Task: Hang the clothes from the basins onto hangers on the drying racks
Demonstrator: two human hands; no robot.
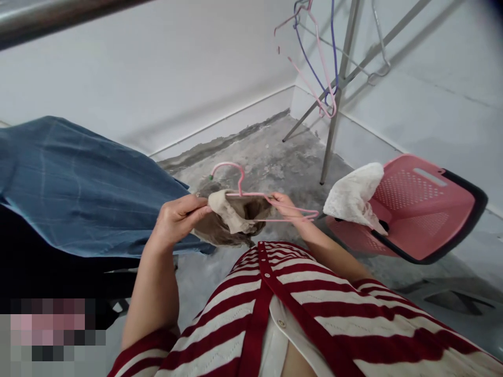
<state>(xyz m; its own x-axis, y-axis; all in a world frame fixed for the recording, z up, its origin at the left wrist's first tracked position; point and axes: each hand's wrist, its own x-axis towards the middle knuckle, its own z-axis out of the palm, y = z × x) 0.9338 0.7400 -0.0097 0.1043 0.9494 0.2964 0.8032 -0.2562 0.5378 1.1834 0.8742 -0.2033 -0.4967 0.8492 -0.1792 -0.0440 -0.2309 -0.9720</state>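
Note:
A beige collared garment (pixel 230 214) hangs bunched in front of my body. My left hand (pixel 181 217) is closed, pinching its left shoulder by the collar. Its right edge is held by my right hand (pixel 283 203), whose fingers are partly hidden behind the cloth and hanger. A pink clothes hanger (pixel 240 178) lies across the neck opening, hook upward with a green tip. One end of the hanger goes into the garment on the left; the other sticks out past my right hand. Whether my right fingers also touch the hanger, I cannot tell.
A pink laundry basket (pixel 428 209) with a white lacy cloth (pixel 356 196) over its rim stands at right. Behind, a metal rack (pixel 340 86) carries pink and purple hangers. Blue fabric (pixel 86 188) hangs at left. A metal bar (pixel 58 18) crosses the upper left.

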